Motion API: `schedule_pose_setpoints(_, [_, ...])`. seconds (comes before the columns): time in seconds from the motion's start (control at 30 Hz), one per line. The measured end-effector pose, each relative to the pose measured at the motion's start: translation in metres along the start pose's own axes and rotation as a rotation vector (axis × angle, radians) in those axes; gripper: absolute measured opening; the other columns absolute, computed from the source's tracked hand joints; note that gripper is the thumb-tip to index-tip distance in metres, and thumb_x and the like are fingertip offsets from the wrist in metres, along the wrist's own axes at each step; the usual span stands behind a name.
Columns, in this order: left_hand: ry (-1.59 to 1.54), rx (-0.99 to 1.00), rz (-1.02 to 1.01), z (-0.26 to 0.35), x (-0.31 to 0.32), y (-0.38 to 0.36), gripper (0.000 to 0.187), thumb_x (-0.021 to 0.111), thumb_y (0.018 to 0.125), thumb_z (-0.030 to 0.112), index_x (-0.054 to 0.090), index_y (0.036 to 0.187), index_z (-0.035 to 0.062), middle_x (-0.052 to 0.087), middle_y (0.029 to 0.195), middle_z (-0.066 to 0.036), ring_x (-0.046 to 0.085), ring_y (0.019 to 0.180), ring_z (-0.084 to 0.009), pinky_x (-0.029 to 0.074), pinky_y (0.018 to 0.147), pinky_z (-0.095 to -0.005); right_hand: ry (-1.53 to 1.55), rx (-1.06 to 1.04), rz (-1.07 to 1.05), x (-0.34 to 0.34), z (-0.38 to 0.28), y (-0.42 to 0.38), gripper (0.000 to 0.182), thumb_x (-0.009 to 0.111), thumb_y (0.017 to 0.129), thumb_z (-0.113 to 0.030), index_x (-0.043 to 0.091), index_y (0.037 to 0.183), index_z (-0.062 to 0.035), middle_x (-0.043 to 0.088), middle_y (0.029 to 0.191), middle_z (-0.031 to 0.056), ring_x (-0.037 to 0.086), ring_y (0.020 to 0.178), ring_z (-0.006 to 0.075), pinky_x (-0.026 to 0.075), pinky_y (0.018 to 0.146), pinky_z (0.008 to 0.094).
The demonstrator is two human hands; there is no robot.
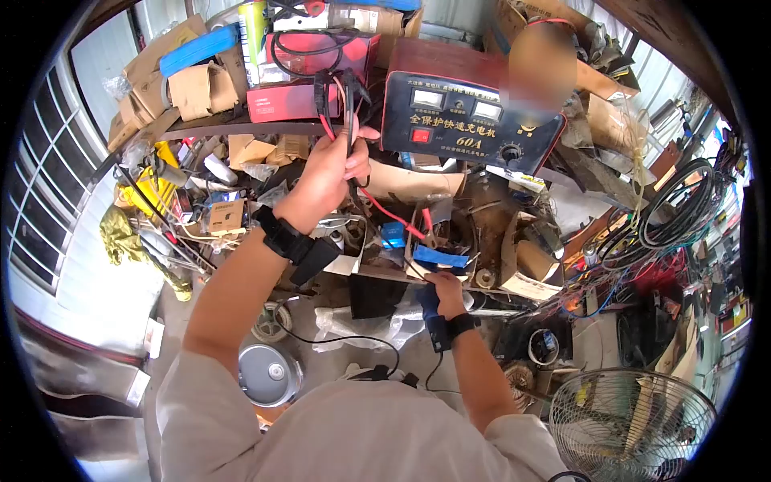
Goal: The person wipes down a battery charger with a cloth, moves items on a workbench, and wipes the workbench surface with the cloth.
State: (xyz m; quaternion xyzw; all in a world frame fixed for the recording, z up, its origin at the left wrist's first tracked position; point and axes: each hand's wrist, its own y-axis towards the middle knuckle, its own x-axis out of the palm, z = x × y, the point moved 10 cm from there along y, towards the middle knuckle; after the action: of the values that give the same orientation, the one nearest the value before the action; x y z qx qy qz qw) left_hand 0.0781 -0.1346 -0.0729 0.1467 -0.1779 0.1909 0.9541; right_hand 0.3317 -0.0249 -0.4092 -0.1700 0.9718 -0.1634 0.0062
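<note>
Black and red cables (348,104) with clamps hang from my left hand (337,165), whose fingers are wrapped round them beside a black charger box (466,120) marked 60A. The box stands on the upper shelf, with two meters and a red switch on its front. A red lead (392,214) runs down from the left hand toward the lower shelf. Lower down, my right hand (448,296) is closed on a thin dark cable near the lower shelf's edge. Blue pieces (440,257) lie in an open carton just above it.
Cartons (532,261) and loose parts crowd both shelves. Coiled black cables (683,201) hang at the right. A wire-cage fan (630,422) stands at the lower right, and a round grey container (271,374) sits on the floor at the left.
</note>
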Motion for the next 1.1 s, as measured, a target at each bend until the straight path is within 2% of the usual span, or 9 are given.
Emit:
schedule_pose_setpoints(0.07, [-0.029, 0.035, 0.013, -0.002, 0.000, 0.002, 0.053, 0.043, 0.096, 0.051, 0.055, 0.101, -0.0003, 0.029, 0.053, 0.006, 0.025, 0.047, -0.0073, 0.026, 0.052, -0.0246, 0.187, 0.038, 0.199, -0.035, 0.008, 0.005, 0.037, 0.073, 0.073, -0.003, 0.056, 0.106, 0.0027, 0.063, 0.086, 0.0062, 0.057, 0.076, 0.0159, 0.046, 0.070, 0.0307])
schedule_pose_setpoints(0.1, [-0.049, 0.042, 0.043, -0.004, -0.004, 0.003, 0.055, 0.044, 0.095, 0.054, 0.055, 0.099, -0.0002, 0.030, 0.054, 0.005, 0.025, 0.047, -0.0075, 0.026, 0.051, -0.0248, 0.096, -0.069, 0.457, -0.071, 0.010, 0.010, 0.045, 0.069, 0.073, 0.005, 0.049, 0.113, 0.0028, 0.059, 0.090, 0.0078, 0.055, 0.077, 0.0171, 0.047, 0.069, 0.0308])
schedule_pose_setpoints(0.2, [-0.124, 0.010, 0.126, 0.009, -0.007, -0.004, 0.063, 0.042, 0.092, 0.063, 0.055, 0.095, 0.0010, 0.032, 0.054, 0.004, 0.026, 0.046, -0.0078, 0.025, 0.049, -0.0249, 0.300, -0.580, 0.592, -0.103, -0.071, -0.032, 0.051, 0.058, 0.079, 0.011, 0.040, 0.126, 0.0003, 0.055, 0.101, 0.0082, 0.055, 0.083, 0.0147, 0.048, 0.072, 0.0227])
schedule_pose_setpoints(0.3, [-0.088, 0.062, 0.170, 0.025, -0.008, -0.010, 0.069, 0.037, 0.088, 0.071, 0.051, 0.094, 0.0033, 0.033, 0.054, 0.003, 0.027, 0.046, -0.0078, 0.024, 0.048, -0.0245, 0.022, -0.968, 0.629, -0.086, -0.197, -0.133, 0.073, 0.050, 0.086, 0.007, 0.016, 0.149, -0.0056, 0.044, 0.140, 0.0181, 0.057, 0.100, 0.0153, 0.048, 0.075, 0.0204])
schedule_pose_setpoints(0.43, [-0.061, 0.256, -0.023, 0.032, 0.011, -0.007, 0.062, 0.053, 0.090, 0.057, 0.046, 0.113, -0.0007, 0.041, 0.068, 0.001, 0.034, 0.056, -0.0072, 0.031, 0.053, -0.0242, -0.217, -1.232, 0.472, -0.029, -0.289, -0.194, 0.068, 0.046, 0.088, 0.009, 0.017, 0.148, -0.0027, 0.041, 0.143, 0.0205, 0.054, 0.117, 0.0209, 0.047, 0.084, 0.0239])
schedule_pose_setpoints(0.57, [0.106, 0.233, -0.184, 0.037, 0.039, -0.006, 0.060, 0.061, 0.090, 0.045, 0.041, 0.125, -0.0006, 0.038, 0.076, 0.002, 0.036, 0.063, -0.0071, 0.033, 0.061, -0.0239, -0.611, -1.492, 0.274, 0.053, -0.349, -0.228, 0.062, 0.057, 0.080, 0.005, 0.041, 0.139, -0.0033, 0.064, 0.111, 0.0208, 0.068, 0.078, 0.0258, 0.053, 0.066, 0.0294])
schedule_pose_setpoints(0.67, [0.019, 0.154, -0.224, 0.043, 0.041, 0.003, 0.050, 0.060, 0.092, 0.037, 0.047, 0.124, -0.0003, 0.046, 0.080, 0.001, 0.037, 0.062, -0.0055, 0.034, 0.061, -0.0232, -0.820, -1.600, 0.134, 0.100, -0.341, -0.219, 0.066, 0.060, 0.070, 0.004, 0.049, 0.134, -0.0070, 0.066, 0.082, 0.0117, 0.056, 0.051, 0.0242, 0.048, 0.051, 0.0362])
schedule_pose_setpoints(0.97, [0.308, 0.109, 0.011, 0.058, 0.011, 0.013, 0.034, 0.059, 0.093, 0.040, 0.060, 0.098, 0.0061, 0.043, 0.063, 0.004, 0.039, 0.059, -0.0078, 0.030, 0.055, -0.0223, -0.746, -1.499, -0.113, 0.139, -0.313, -0.199, 0.054, 0.075, 0.075, -0.024, 0.057, 0.124, -0.0094, 0.067, 0.092, 0.0084, 0.065, 0.067, 0.0249, 0.052, 0.057, 0.0338])
schedule_pose_setpoints(1.1, [0.178, 0.023, 0.163, 0.101, -0.005, 0.046, 0.033, 0.066, 0.089, 0.035, 0.060, 0.100, 0.0046, 0.049, 0.063, 0.005, 0.058, 0.070, -0.0117, 0.046, 0.063, -0.0253, -0.575, -1.445, 0.081, 0.072, -0.340, -0.195, 0.038, 0.082, 0.069, -0.023, 0.066, 0.099, -0.0046, 0.068, 0.093, 0.0116, 0.068, 0.081, 0.0249, 0.055, 0.069, 0.0323])
